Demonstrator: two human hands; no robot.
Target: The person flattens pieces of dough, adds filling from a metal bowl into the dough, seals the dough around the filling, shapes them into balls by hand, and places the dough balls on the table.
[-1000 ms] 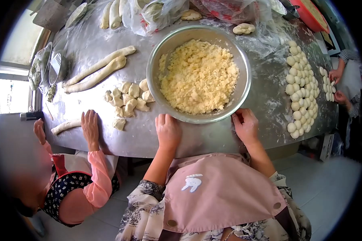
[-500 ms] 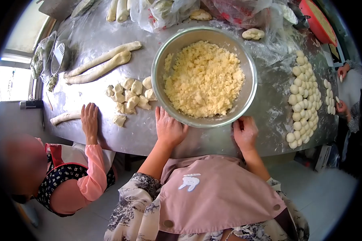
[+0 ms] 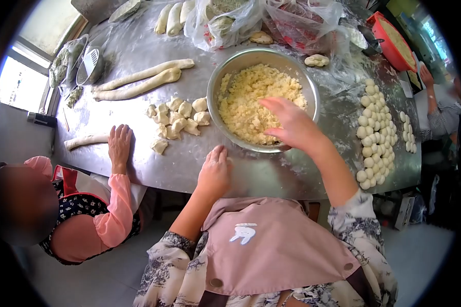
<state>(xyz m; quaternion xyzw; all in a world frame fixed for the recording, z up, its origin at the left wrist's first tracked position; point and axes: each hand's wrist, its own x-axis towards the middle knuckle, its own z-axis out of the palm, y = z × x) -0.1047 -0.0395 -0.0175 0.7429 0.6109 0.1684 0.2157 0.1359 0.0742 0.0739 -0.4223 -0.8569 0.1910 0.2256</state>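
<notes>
A wide steel bowl [image 3: 213, 115] holds crumbly pale-yellow filling [image 3: 241, 107]. My right hand [image 3: 292, 123] is over the bowl, thumb and fingers spread apart above the filling, nothing visible in them. Below the bowl's left side, my left hand [image 3: 215, 171] is at the steel table with its fingers drawn together. Whatever they may hold is hidden. Several cut dough pieces [image 3: 176, 116] lie in a cluster left of the bowl.
Two long dough ropes [image 3: 138, 84] lie farther left. A co-worker's hand [image 3: 120, 148] touches a shorter dough roll [image 3: 87, 140]. Rows of round dough balls [image 3: 376, 135] cover the right side. Plastic bags [image 3: 223, 23] and a red basin [image 3: 394, 41] stand at the back.
My right hand has moved from beside the bowl's rim to above the filling. My left hand has come away from the rim, and its fingers have drawn together. The far-right person's hand has lifted.
</notes>
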